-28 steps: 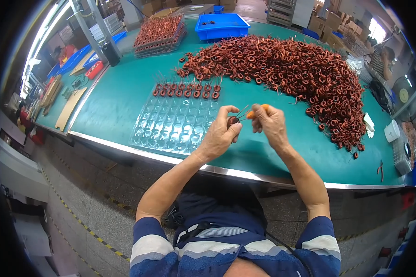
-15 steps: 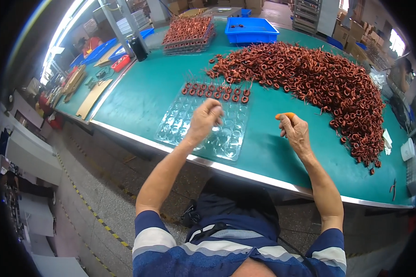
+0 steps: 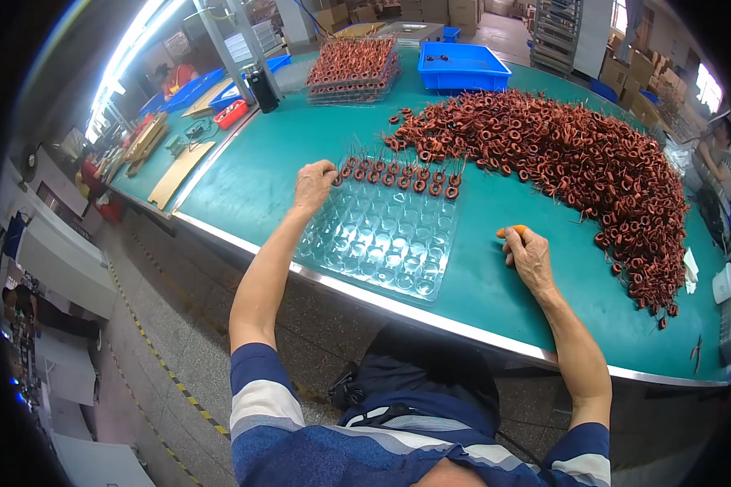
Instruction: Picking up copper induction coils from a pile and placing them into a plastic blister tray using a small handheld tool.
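We are observing a left hand [image 3: 315, 187] pinching a red-brown, wire-wound toroidal coil [image 3: 338, 180] at the left edge of a glossy, pocketed clear-plastic tray [image 3: 382, 241], a right hand [image 3: 531, 260] clasping an orange handle [image 3: 511, 232], a wiry coil heap [image 3: 560, 154] covering green tabletop [image 3: 479, 300], speckled grey floor [image 3: 166, 304] lying below.

1. L hand [image 3: 312, 187]: 0.9 s ago held lone coil, approx. 4 o'clock of tray [image 3: 375, 247]; crossed over tray; now at its 10 o'clock, fingertips at 9 o'clock end of coil rows [image 3: 404, 183]. Can't tell if coil's still pinched.
2. R hand [image 3: 529, 258] w/ orange tool [image 3: 505, 233]: was at coil's leads beside L hand; now well apart, tray's 3 o'clock.
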{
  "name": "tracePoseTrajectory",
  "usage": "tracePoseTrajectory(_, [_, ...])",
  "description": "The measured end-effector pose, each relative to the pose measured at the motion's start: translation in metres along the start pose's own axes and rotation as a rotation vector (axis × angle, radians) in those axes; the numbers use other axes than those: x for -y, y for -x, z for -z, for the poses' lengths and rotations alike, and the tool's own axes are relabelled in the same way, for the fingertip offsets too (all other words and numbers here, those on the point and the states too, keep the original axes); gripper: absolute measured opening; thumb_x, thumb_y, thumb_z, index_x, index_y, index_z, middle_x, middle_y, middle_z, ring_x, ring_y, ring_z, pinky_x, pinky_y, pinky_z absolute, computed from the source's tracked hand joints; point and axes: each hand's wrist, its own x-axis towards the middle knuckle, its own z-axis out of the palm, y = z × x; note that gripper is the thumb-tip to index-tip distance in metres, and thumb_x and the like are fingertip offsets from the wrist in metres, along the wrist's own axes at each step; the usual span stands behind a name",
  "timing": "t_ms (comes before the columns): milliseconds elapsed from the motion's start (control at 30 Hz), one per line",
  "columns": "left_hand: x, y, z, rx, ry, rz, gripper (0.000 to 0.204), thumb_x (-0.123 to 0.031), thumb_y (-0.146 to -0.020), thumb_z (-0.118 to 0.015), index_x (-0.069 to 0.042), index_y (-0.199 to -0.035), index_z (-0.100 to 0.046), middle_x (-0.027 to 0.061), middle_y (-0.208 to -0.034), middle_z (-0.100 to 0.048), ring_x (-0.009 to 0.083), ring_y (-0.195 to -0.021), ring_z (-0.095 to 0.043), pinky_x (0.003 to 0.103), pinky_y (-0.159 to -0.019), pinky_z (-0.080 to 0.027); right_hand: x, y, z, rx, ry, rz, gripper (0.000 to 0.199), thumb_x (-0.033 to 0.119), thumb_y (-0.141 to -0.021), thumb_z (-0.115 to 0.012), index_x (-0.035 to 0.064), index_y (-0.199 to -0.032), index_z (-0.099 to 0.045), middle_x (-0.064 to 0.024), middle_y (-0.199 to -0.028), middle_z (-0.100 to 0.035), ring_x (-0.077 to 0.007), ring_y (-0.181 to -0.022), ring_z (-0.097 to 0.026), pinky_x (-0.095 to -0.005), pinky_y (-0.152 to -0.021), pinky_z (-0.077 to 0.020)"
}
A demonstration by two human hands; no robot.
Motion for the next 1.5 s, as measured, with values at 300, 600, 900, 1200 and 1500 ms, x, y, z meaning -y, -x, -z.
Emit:
tracePoseTrajectory(300, [0.002,0.0,-0.025,-0.001,0.013,-0.129,0.021,-0.019,-0.083,-0.057,-0.002,-0.074,-0.065,0.0147,-0.075,-0.063,0.0306,-0.073,-0.061,0.041,-0.066,-0.045,0.001,-0.001,0.01,0.009,0.12,0.001,0.031,0.025,-0.094,-0.052,-0.0008,-0.093,-0.069,-0.0122,-0.07,-0.066,-0.017,-0.06,-0.06,-0.0312,-0.056,-0.0483])
tracePoseTrajectory(600, [0.002,0.002,-0.043,-0.037,-0.144,-0.208,0.012,-0.012,-0.087,-0.058,-0.001,-0.088,-0.061,0.0154,-0.09,-0.059,0.0342,-0.089,-0.055,0.043,-0.08,-0.042,-0.003,0.002,0.019,-0.032,0.056,0.037,0.021,0.017,-0.091,-0.058,-0.0014,-0.093,-0.068,-0.0168,-0.078,-0.068,-0.0239,-0.068,-0.065,-0.036,-0.065,-0.0511])
tracePoseTrajectory(900, [0.01,0.003,-0.038,-0.034,-0.112,-0.138,0.013,-0.013,-0.088,-0.057,-0.001,-0.089,-0.062,0.0154,-0.092,-0.059,0.034,-0.09,-0.055,0.043,-0.081,-0.042,-0.046,-0.016,0.128,-0.254,1.085,0.543,0.029,0.004,-0.081,-0.058,0.0057,-0.11,-0.061,-0.0142,-0.103,-0.059,-0.0296,-0.091,-0.059,-0.0389,-0.076,-0.0515])
tracePoseTrajectory(1200, [0.005,0.006,-0.041,-0.056,-0.083,-0.107,0.011,-0.012,-0.087,-0.058,-0.002,-0.087,-0.063,0.0152,-0.091,-0.06,0.0339,-0.091,-0.055,0.043,-0.082,-0.043,-0.072,-0.05,0.166,0.126,1.651,0.501,0.013,0.01,-0.081,-0.057,0.0079,-0.093,-0.06,-0.0089,-0.101,-0.052,-0.0223,-0.098,-0.053,-0.0334,-0.079,-0.0444])
tracePoseTrajectory(1500, [0.002,0.012,-0.022,-0.116,-0.074,-0.059,0.013,-0.007,-0.085,-0.057,-0.001,-0.095,-0.062,0.0166,-0.096,-0.058,0.0349,-0.094,-0.055,0.042,-0.084,-0.043,-0.01,-0.051,0.132,-0.294,0.281,-0.053,0.018,0.015,-0.088,-0.064,0.0045,-0.101,-0.069,-0.0042,-0.087,-0.066,-0.0126,-0.082,-0.059,-0.0262,-0.071,-0.0487])
